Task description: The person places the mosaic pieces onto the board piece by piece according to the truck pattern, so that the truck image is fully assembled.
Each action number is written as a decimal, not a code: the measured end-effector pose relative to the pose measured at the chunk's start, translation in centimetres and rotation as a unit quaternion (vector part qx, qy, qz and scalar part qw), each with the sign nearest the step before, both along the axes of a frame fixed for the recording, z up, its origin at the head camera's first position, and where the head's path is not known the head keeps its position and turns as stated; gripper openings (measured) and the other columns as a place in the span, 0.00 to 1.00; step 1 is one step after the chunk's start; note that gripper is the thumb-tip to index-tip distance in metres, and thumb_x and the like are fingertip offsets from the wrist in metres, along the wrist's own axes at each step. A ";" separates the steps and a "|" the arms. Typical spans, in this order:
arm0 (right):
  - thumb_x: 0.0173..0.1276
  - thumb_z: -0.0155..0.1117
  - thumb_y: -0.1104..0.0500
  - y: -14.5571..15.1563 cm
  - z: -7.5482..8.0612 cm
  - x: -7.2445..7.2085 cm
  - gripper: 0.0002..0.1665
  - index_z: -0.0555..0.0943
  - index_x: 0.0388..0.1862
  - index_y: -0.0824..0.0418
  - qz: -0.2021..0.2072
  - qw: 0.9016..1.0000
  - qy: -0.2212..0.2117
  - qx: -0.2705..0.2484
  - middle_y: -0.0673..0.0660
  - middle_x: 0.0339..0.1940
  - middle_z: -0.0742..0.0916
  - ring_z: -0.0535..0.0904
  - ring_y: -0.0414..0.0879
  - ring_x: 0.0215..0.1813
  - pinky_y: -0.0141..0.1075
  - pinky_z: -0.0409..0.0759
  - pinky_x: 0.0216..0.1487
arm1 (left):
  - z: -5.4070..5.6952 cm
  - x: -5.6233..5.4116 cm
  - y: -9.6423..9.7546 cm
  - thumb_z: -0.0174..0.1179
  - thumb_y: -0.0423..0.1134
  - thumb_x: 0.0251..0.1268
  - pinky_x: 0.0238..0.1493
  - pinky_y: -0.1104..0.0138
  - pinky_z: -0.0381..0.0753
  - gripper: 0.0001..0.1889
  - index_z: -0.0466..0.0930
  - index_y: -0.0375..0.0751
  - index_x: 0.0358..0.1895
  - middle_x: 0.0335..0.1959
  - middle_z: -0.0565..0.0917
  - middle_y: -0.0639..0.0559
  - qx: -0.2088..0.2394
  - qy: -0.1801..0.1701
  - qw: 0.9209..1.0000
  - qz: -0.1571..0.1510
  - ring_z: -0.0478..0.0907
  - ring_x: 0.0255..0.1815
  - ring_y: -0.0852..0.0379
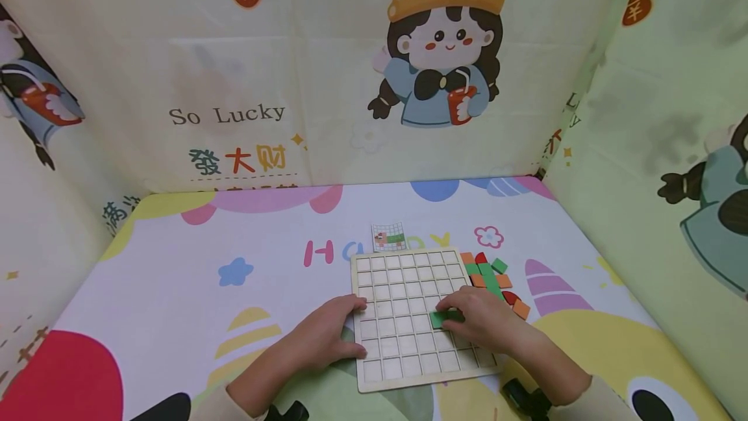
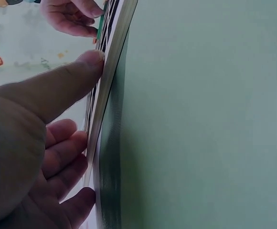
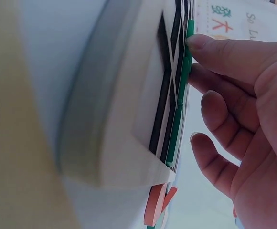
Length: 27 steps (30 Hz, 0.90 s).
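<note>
A pale wooden grid board (image 1: pixel 403 325) with square cells lies on the table. My left hand (image 1: pixel 324 333) steadies its left edge, with thumb and fingers fairly straight; in the left wrist view the thumb (image 2: pixel 76 78) meets the board's rim. Over the right half of the board, my right hand (image 1: pixel 482 317) pinches a flat green tile (image 1: pixel 437 321) between thumb and fingers. The right wrist view shows the tile's green edge (image 3: pixel 190 36) flat along the grid, the thumb (image 3: pixel 215 47) on it, and more green running along the board below. The hand partly hides these green pieces.
Loose green, orange and red tiles (image 1: pixel 491 281) lie off the board's right edge, partly behind my right hand. A small picture card (image 1: pixel 388 237) with a gridded coloured pattern lies beyond the far edge. Printed cloth walls (image 1: pixel 327 83) enclose the patterned table (image 1: pixel 169 291).
</note>
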State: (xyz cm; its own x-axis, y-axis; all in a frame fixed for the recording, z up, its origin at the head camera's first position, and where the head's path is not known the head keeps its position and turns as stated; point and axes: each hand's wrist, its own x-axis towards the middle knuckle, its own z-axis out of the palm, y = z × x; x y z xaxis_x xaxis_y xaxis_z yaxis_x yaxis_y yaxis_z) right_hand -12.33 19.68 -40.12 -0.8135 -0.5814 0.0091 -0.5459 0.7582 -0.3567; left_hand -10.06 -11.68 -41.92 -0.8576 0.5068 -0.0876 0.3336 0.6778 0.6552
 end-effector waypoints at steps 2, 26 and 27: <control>0.61 0.76 0.56 0.0 0.0 0.0 0.12 0.88 0.44 0.55 0.000 1.000 -0.001 0.000 0.45 0.40 0.86 0.80 0.43 0.43 0.40 0.82 0.46 | 0.1 0.0 0.0 0.76 0.44 0.54 0.66 0.52 0.70 0.36 0.73 0.35 0.64 0.62 0.76 0.46 0.001 -0.001 1.000 0.001 0.71 0.65 0.46; 0.62 0.75 0.57 0.3 -0.3 -0.3 0.10 0.87 0.43 0.53 0.006 1.000 -0.016 -0.018 0.44 0.40 0.86 0.78 0.41 0.41 0.39 0.81 0.44 | 0.0 0.1 0.1 0.76 0.45 0.53 0.66 0.51 0.70 0.36 0.73 0.35 0.64 0.62 0.77 0.46 -0.004 0.003 1.000 0.002 0.71 0.65 0.46; 0.62 0.75 0.57 0.3 -0.3 -0.3 0.10 0.87 0.43 0.53 0.007 1.000 -0.016 -0.019 0.44 0.40 0.86 0.78 0.41 0.41 0.39 0.81 0.44 | 0.0 0.1 0.1 0.76 0.45 0.53 0.66 0.51 0.70 0.36 0.73 0.35 0.64 0.62 0.77 0.46 -0.004 0.003 1.000 0.002 0.71 0.65 0.46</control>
